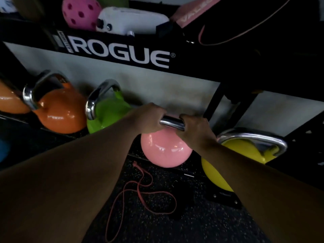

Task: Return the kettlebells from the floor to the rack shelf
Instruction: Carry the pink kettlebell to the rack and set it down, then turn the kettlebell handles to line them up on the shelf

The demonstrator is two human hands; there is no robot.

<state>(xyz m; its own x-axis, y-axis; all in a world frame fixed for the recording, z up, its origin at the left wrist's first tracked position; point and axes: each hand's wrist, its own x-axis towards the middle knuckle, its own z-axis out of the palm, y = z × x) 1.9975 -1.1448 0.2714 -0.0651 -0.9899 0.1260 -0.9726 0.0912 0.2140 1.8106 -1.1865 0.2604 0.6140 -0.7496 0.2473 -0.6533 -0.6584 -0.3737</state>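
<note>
A pink kettlebell point(165, 150) with a chrome handle hangs at the front edge of the low rack shelf point(57, 133). My left hand point(149, 118) and my right hand point(194, 130) both grip its handle, one at each end. On the shelf to the left stand a green kettlebell point(107, 114) and an orange kettlebell point(61, 113); part of another orange one point(10, 100) shows at the far left. A yellow kettlebell point(245, 151) sits to the right, partly behind my right forearm; whether it rests on the shelf or the floor I cannot tell.
The black upper shelf rail marked ROGUE point(121, 50) runs overhead, with a pink dotted ball point(78, 13) and a white object point(131, 20) on it. A black rack upright point(215, 100) stands right of my hands. A pink cord point(142, 192) lies on the speckled floor.
</note>
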